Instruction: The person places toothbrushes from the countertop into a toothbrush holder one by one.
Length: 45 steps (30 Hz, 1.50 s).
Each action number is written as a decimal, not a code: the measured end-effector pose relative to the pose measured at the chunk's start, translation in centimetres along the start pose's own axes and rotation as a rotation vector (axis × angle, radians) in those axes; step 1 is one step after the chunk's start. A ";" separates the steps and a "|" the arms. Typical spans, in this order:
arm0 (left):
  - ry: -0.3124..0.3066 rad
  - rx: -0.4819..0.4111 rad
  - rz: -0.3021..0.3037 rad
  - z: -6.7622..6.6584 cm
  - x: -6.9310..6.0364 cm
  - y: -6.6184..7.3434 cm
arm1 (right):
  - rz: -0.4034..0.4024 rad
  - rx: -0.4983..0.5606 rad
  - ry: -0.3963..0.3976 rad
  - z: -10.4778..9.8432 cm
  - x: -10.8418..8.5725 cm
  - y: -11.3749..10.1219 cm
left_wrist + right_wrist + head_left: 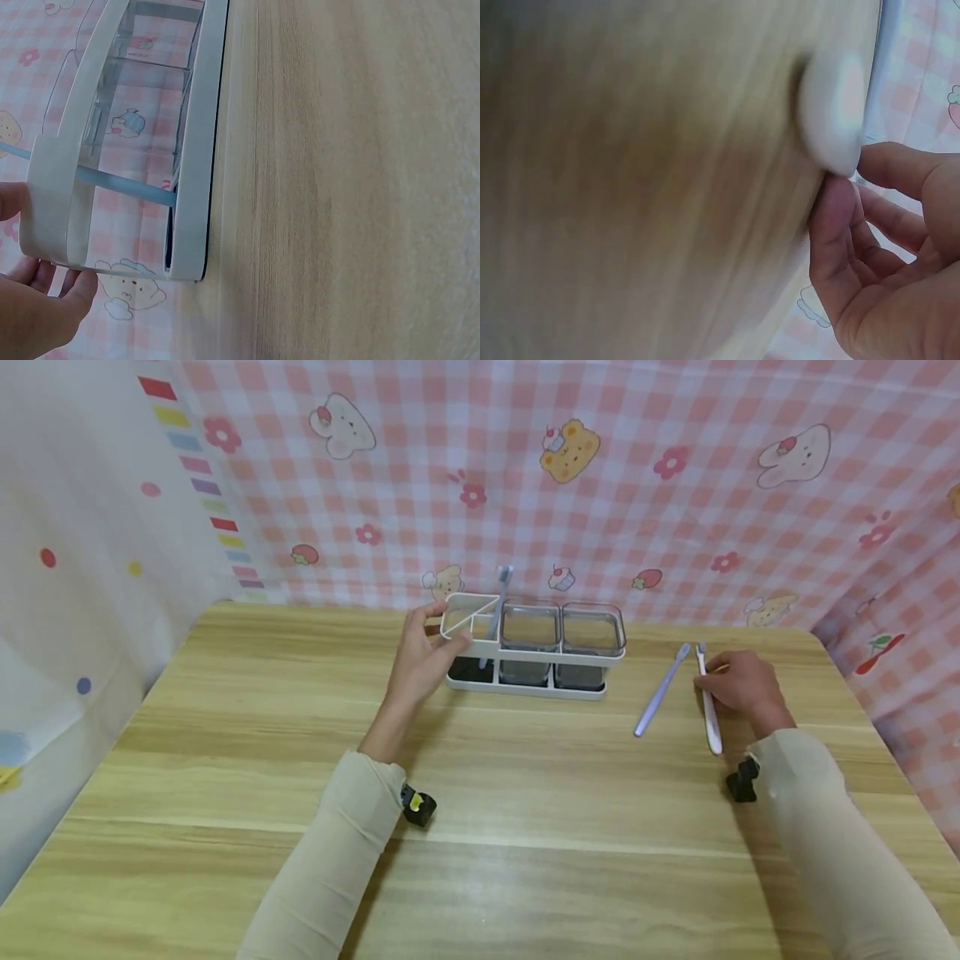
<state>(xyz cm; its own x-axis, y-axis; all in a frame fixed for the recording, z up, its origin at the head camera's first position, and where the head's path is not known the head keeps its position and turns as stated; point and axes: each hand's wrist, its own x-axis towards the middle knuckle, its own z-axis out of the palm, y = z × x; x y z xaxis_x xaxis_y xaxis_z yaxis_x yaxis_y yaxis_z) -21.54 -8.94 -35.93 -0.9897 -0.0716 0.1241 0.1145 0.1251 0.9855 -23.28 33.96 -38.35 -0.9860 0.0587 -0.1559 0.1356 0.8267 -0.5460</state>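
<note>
My left hand [423, 660] grips the upper left end of a white toothbrush holder [536, 657]. In the left wrist view its thumb and fingers lie on either side of the holder's end wall [49, 199]. A blue toothbrush [505, 578] stands, slightly tilted, in a left compartment of the holder. Two clear cups, a middle one [531, 628] and a right one [592, 631], sit in the other compartments. At the right, my right hand [746, 681] pinches a white toothbrush [710, 720] between thumb and fingers; its handle end [832, 116] is blurred in the right wrist view.
A purple toothbrush [658, 695] lies on the wooden table [510, 843], left of the white one. Behind the table hangs a pink checked curtain [450, 468]; a paler cloth [90, 527] hangs along the left side.
</note>
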 end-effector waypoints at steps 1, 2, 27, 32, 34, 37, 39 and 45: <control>0.000 -0.003 0.001 0.0 0.0 0.0 | 0.001 0.004 0.002 0.0 0.0 0.0; 0.000 -0.008 0.002 0.0 0.0 0.0 | 0.001 0.006 0.008 0.1 0.1 0.0; -0.008 0.002 -0.009 0.0 -0.1 -0.1 | 0.007 0.169 0.124 -1.1 -0.6 -2.2; -0.004 0.003 -0.007 0.0 -0.1 0.0 | 0.006 0.243 0.181 -1.2 -0.7 -2.9; -0.003 0.004 -0.004 0.0 0.0 -0.1 | 0.000 0.275 0.203 -1.3 -0.8 -3.1; -0.001 0.008 0.000 0.0 0.0 -0.1 | -0.005 0.339 0.227 -1.4 -0.9 -3.7; 0.001 0.009 -0.001 0.0 0.1 -0.1 | -0.008 0.380 0.238 -1.5 -1.0 -4.1; 0.002 0.018 -0.004 0.0 0.1 -0.1 | -0.015 0.511 0.262 -1.8 -1.3 -5.6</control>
<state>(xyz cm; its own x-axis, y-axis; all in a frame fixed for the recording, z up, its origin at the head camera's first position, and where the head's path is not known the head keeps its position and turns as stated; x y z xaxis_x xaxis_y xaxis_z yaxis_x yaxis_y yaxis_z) -21.66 -8.99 -36.00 -0.9899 -0.0746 0.1207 0.1092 0.1424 0.9838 -22.89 30.27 -33.63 -0.9704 0.2400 0.0286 0.0868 0.4566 -0.8854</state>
